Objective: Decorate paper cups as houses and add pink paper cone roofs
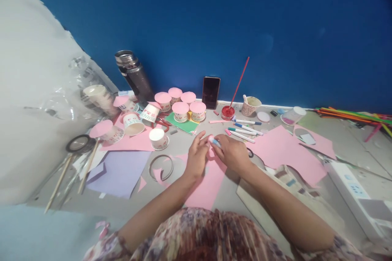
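My right hand [234, 153] grips a small white-and-blue tube [215, 142] that looks like a glue stick. Close beside it, my left hand [196, 155] has its fingers bent around a small pink paper piece [210, 138], which meets the tube's tip. Both hands are over a pink paper sheet [206, 187] at the middle of the table. A white paper cup [159, 139] stands to the left of my left hand. Just right of my right hand, a dark scissor handle [250, 152] partly shows.
Several printed cups with pink paper discs [180, 112] stand behind the hands. A steel flask [134, 75], a phone [211, 92] and a red jar with a stick [228, 112] line the blue wall. Markers [245, 127], tape rings [161, 167] and a power strip [352, 187] lie around.
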Motion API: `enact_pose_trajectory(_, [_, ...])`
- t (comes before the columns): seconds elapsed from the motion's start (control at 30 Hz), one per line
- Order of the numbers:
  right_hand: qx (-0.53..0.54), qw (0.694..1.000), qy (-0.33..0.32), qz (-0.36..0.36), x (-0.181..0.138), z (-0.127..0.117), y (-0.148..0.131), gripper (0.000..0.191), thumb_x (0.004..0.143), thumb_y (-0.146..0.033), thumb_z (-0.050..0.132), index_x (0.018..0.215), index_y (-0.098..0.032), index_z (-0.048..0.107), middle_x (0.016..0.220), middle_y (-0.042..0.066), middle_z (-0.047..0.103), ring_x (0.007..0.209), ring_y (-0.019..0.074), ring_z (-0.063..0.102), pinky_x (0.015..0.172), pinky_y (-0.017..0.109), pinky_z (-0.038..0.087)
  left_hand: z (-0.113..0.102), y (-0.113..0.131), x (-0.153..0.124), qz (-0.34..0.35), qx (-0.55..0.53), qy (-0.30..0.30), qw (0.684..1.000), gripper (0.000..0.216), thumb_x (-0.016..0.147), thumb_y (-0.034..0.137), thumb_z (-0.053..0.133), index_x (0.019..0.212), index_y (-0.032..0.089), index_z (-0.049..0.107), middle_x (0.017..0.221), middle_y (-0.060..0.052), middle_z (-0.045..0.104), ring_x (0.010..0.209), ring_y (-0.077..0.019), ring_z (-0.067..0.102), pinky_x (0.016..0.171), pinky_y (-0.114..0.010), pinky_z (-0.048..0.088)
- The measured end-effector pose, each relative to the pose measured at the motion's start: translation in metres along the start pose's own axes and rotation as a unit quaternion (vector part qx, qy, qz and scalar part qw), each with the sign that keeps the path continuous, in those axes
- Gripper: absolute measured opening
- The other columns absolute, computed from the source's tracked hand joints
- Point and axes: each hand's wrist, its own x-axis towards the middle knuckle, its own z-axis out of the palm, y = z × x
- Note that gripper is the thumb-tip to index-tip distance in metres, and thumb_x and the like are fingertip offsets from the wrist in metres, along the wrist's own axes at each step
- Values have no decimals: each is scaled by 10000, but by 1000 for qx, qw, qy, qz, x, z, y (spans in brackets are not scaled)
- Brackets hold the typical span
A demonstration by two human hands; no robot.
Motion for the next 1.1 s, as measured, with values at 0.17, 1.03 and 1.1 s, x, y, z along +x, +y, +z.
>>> enact_pose_trajectory(0.17, [13, 998, -16, -53, -5, 1, -2, 283, 1096, -410, 510, 1185, -211, 691, 1032, 75, 773, 886, 216, 715, 624, 308, 283, -4, 4, 9, -48, -62, 2, 997, 478, 856, 394, 707, 1259, 139, 678, 882, -43, 742, 764, -165, 714, 662, -263, 575])
enact_pose_trajectory(1.03, [-23, 999, -32, -38, -4, 2, -14, 330, 1112, -429, 439, 1182, -200, 667, 1000, 96, 747, 807, 220, 690, 618, 324, 294, -12, 11, 14, 31, 170, 27, 985, 674, 808, 120, 597, 1480, 82, 573, 1213, -151, 802, 977, -238, 765, 917, -389, 599])
enact_pose_trajectory(1.1, [-24, 999, -28, -25, -4, 2, -15, 328, 1107, -425, 448, 1192, -189, 660, 985, 102, 751, 815, 229, 703, 618, 325, 297, -11, 7, 13, 62, 190, 29, 979, 615, 839, 135, 606, 1451, 75, 595, 1250, -168, 789, 1136, -269, 745, 1032, -415, 557])
